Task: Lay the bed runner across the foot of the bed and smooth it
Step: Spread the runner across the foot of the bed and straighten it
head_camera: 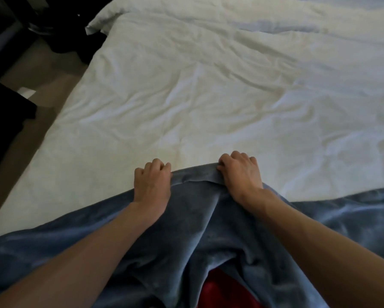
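Fingers (157, 164) of my left hand (152, 185) and right hand (241, 174) curl tight on the folded leading edge of the blue plush bed runner (197, 223), bunched nearest me along the foot edge of the bed (31, 178). Beyond them the rumpled white duvet (209, 96) runs to a pillow (111, 16) at the far left corner. Gripping so close together at the middle, I could drag the centre ahead, leaving the ends skewed and the duvet rucked.

Both forearms reach forward, left hand (152, 185) and right hand (240, 174) side by side, fingers curled.
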Demonstrator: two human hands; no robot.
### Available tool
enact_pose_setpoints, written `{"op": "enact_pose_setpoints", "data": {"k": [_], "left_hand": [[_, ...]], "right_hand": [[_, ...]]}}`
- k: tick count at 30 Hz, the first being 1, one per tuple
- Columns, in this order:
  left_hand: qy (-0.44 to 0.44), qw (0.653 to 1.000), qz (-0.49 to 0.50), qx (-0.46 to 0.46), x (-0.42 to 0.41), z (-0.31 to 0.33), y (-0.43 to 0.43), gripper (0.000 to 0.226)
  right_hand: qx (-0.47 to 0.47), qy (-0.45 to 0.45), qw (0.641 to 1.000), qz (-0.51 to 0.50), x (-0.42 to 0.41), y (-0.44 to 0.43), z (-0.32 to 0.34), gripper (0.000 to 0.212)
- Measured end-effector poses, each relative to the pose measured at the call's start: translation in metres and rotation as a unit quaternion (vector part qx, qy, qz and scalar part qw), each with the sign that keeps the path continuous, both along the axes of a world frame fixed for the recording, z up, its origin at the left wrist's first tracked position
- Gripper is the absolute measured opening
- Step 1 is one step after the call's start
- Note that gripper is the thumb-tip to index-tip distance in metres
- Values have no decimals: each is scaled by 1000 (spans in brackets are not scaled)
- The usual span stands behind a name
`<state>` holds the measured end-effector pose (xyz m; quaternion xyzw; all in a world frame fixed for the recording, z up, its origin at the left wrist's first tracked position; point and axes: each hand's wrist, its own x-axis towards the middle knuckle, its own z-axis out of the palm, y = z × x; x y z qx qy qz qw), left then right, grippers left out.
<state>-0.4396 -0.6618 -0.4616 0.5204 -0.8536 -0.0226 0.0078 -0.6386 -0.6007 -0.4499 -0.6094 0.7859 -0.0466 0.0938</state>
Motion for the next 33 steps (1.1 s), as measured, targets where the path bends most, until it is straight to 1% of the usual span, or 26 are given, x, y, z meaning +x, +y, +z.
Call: {"op": "enact_pose_setpoints", "data": {"k": [2,4,7,9,12,14,18,23,26,31,33], "left_hand": [[-16,1000,-19,11,5,-12,-1,25],[-21,999,-41,17,12,-21,2,33],[-2,998,-61,14,22,-27,11,40],[7,998,-69,8,27,-27,18,41],[9,997,-70,1,35,-23,30,42],[7,998,-68,0,41,-19,40,43],[0,998,-55,-3,58,-11,67,44],[3,998,-66,8,85,-5,110,45],[-2,997,-76,-3,104,-1,130,43],[36,996,-82,-19,141,6,162,38],[59,995,-76,-13,157,9,180,34]], "right_hand": [[38,9,999,0,6,-2,-14,20],[51,32,998,-6,12,0,-25,23],[9,79,997,-26,21,6,-29,35],[-28,91,995,-10,29,12,-25,41],[-89,66,993,37,43,27,-15,34],[-107,52,991,56,53,39,-8,29],[-104,30,992,65,67,68,0,28],[-86,27,992,83,95,108,3,28],[-75,34,992,91,117,132,6,28],[-67,50,992,94,153,174,14,31],[-79,30,991,103,171,193,18,28]]}}
